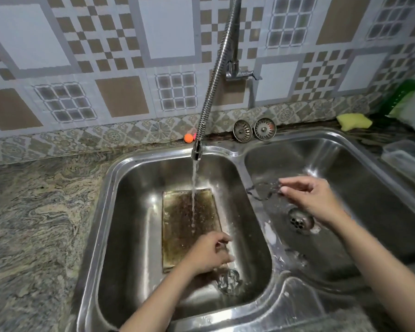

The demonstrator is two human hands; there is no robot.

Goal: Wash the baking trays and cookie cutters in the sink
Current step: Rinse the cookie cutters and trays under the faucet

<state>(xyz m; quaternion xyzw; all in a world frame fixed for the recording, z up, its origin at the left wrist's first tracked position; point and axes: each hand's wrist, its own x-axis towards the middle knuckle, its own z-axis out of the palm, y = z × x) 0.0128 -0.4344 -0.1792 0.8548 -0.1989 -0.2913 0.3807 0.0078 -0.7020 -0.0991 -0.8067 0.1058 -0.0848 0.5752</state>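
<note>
A stained rectangular baking tray (186, 219) lies flat in the left basin (130, 192) of the steel double sink. Water from the flexible tap (216, 75) falls onto the tray. My left hand (209, 254) hovers over the tray's near right corner with fingers curled; motion blur hides whether it grips anything. Just below it a metal cookie cutter (229, 281) lies on the basin floor. My right hand (309, 196) pinches a thin metal cookie cutter (261, 191) over the left side of the right basin (369, 164).
The right basin has an open drain (300, 221) and soap foam near the divider. Two sink strainers (254, 130) lean against the tiled wall. A yellow sponge (353, 121), a green bottle (403, 97) and a clear container (407, 159) sit at the right. Granite counter (38, 212) spreads left.
</note>
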